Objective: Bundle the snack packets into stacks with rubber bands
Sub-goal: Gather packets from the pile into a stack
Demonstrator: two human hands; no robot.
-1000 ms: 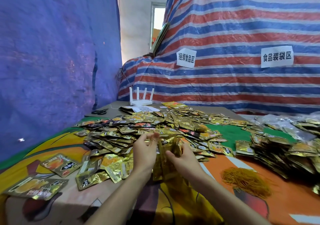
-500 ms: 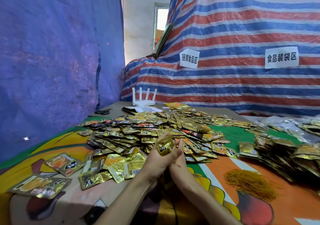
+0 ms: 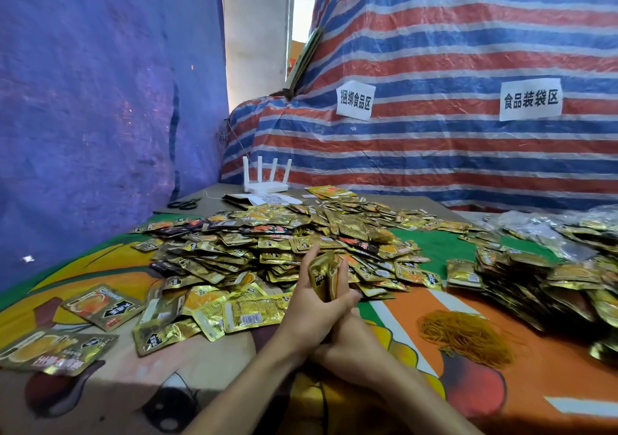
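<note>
— As we are starting from the left, what is lying on the table (image 3: 207,377)?
— Loose gold snack packets (image 3: 100,304) are lying there, spreading into a big pile (image 3: 267,247) further back.
— What are the hands doing?
— Near the middle, the left hand (image 3: 307,311) and right hand (image 3: 357,347) are pressing a small stack of packets (image 3: 321,276) upright between flat palms, fingers straight, just in front of the pile.
— And to the right?
— Orange rubber bands (image 3: 468,337) are lying in a heap, and more heaped packets (image 3: 551,287) are sitting beyond them.
</note>
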